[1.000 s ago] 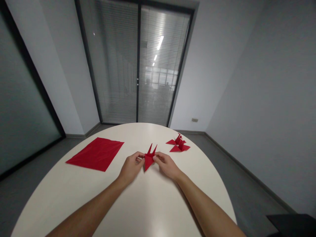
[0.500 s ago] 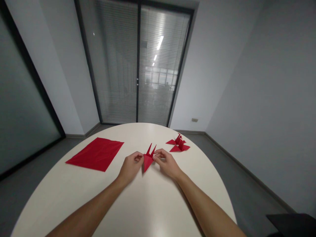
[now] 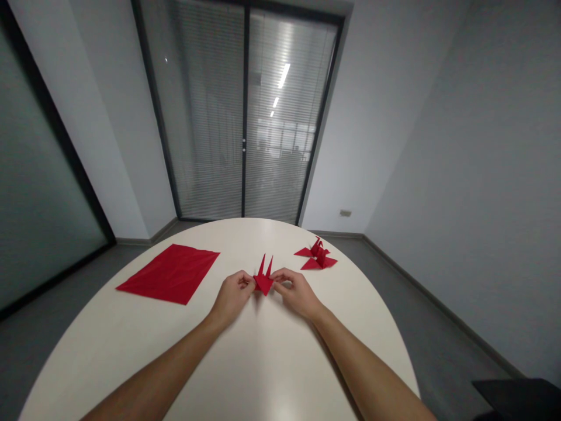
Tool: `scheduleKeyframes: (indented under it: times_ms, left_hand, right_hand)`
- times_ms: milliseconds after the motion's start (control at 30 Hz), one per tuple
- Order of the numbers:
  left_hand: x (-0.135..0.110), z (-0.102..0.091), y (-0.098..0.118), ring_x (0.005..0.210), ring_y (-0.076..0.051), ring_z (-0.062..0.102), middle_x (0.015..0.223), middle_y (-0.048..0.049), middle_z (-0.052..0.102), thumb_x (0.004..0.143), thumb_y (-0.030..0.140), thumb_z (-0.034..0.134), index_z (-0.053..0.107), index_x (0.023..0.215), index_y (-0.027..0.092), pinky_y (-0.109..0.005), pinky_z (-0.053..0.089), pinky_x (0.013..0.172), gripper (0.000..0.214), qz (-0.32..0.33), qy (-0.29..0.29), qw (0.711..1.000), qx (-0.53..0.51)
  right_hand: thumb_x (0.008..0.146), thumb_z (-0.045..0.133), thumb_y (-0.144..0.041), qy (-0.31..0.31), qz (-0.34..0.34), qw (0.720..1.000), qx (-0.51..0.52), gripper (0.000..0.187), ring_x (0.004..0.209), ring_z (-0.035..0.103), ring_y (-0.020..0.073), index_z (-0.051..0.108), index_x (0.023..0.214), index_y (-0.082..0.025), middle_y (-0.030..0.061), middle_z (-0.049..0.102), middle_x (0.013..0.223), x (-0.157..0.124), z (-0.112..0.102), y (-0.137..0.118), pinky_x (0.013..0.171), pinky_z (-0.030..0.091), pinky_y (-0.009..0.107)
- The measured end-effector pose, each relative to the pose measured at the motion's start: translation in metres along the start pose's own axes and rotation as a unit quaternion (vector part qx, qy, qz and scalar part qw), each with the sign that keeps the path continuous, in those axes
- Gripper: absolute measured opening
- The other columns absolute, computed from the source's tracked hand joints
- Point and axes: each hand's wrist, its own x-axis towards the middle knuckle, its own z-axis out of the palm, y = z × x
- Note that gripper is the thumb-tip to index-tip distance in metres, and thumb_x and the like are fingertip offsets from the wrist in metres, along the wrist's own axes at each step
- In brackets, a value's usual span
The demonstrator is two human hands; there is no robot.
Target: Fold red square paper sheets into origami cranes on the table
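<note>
Between my two hands is a red folded paper figure (image 3: pixel 263 283), with two thin spikes pointing away from me and a broad point toward me. My left hand (image 3: pixel 235 295) pinches its left side between thumb and fingers. On the opposite side, the thumb and fingers of my right hand (image 3: pixel 295 289) close on the paper's right edge. Both hands are low over the white round table (image 3: pixel 228 374). The fingertips partly hide the figure's sides.
A flat red paper sheet (image 3: pixel 170 275) with crease lines lies on the table to the left. Folded red paper cranes (image 3: pixel 319 257) sit close together at the right far side. A dark object (image 3: pixel 517 397) shows at the lower right corner, beyond the table's edge.
The figure's near point looks shorter and its lower flap now sits differently, while the two spikes tilt slightly left. Both hands stay almost in place, still pinching the paper.
</note>
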Motion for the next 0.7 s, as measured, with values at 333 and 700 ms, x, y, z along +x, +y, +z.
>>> scheduleKeyframes:
  times_ms: [333,700]
  left_hand:
    - [-0.001,0.003,0.003,0.055,-0.014,0.058,0.062,-0.0003,0.065,0.069,0.041,0.07,0.059,0.07,0.019,-0.023,0.041,0.051,0.024,-0.032,-0.036,0.997,-0.055]
    - [-0.001,0.001,0.0,0.061,-0.016,0.063,0.074,-0.0024,0.072,0.069,0.04,0.07,0.058,0.1,0.019,-0.024,0.041,0.054,0.04,-0.045,-0.03,0.994,-0.091]
  right_hand:
    - [0.077,0.072,-0.025,0.013,0.088,0.986,0.14,0.023,0.067,0.061,0.0152,0.065,0.097,-0.018,-0.0006,0.069,0.073,0.005,0.001,0.017,0.069,0.044,0.028]
    - [0.078,0.071,-0.029,-0.016,0.091,0.985,0.145,0.015,0.067,0.06,0.0152,0.071,0.086,-0.016,0.0006,0.07,0.072,0.004,-0.001,0.014,0.07,0.044,0.029]
